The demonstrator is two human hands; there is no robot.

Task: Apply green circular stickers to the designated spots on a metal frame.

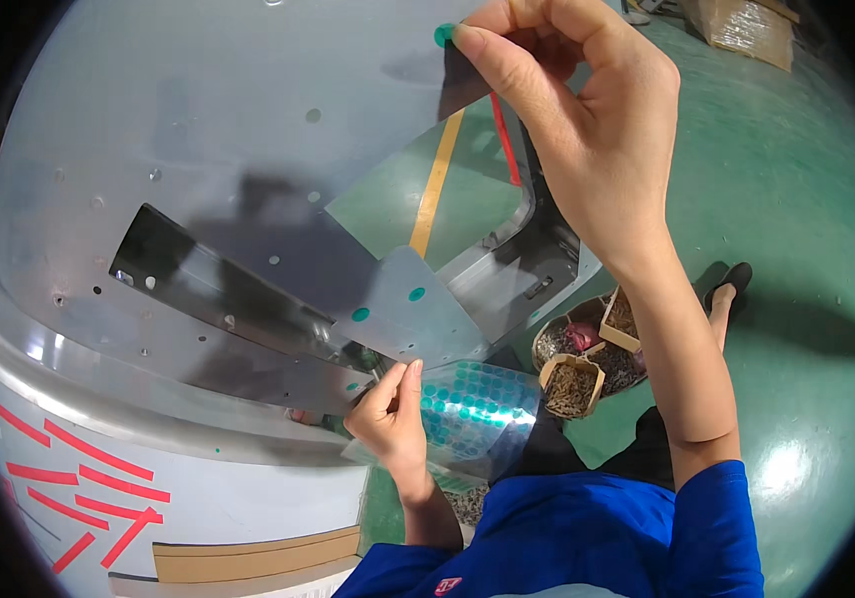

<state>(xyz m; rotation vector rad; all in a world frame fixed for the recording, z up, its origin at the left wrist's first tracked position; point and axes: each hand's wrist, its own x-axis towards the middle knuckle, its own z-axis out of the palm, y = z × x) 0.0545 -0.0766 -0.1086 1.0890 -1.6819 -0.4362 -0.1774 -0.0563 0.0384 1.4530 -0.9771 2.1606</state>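
Low against the person's blue sleeve, the left hand [390, 419] pinches a clear sheet of teal dot stickers [472, 407] between thumb and fingers, held just below the metal panel [198, 149]. Higher up, the right hand [572, 110] has forefinger and thumb closed on one teal dot sticker [443, 35] at the panel's upper edge. Placing it well probably means centring it over a hole and pressing flat; two dots already sit on the small bracket plate [412, 314].

Sheet of round teal stickers [472, 404] low centre – one teal sticker [443, 35] up top; small cardboard boxes [572, 384] beside
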